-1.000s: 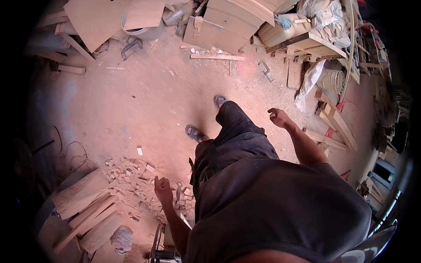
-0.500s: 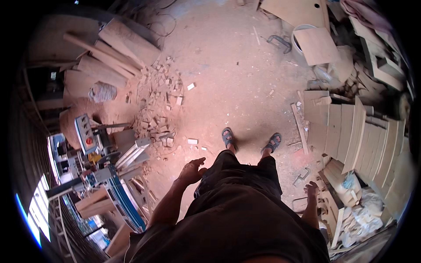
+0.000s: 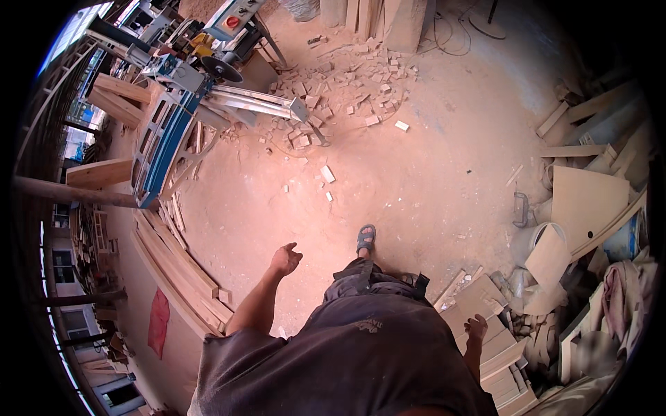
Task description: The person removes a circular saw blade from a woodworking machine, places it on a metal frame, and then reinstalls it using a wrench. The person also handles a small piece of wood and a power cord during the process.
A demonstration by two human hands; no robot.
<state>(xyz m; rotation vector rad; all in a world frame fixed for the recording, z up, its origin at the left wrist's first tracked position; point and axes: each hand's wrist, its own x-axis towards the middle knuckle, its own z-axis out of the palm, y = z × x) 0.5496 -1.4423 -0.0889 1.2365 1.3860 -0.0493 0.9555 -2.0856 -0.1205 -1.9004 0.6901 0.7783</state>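
Note:
My left hand hangs out in front of my body on the left, over the dusty floor. Nothing is in it, and its fingers are loosely stretched. On the other side, my right hand hangs with fingers apart, also holding nothing. Below it in the picture lie stacked flat boards, with no clear contact between hand and wood. One sandal shows on the floor ahead of my dark shirt and shorts.
At upper left stands a saw machine with a round blade and a blue rail. Wood offcuts litter the floor beside it. Long planks lie at left. A bucket, a C-clamp and panels crowd the right.
My view has swung to the left: the saw machine went from lower left to upper left, and the bucket and boards shifted down on the right. Both hands stay without anything in them.

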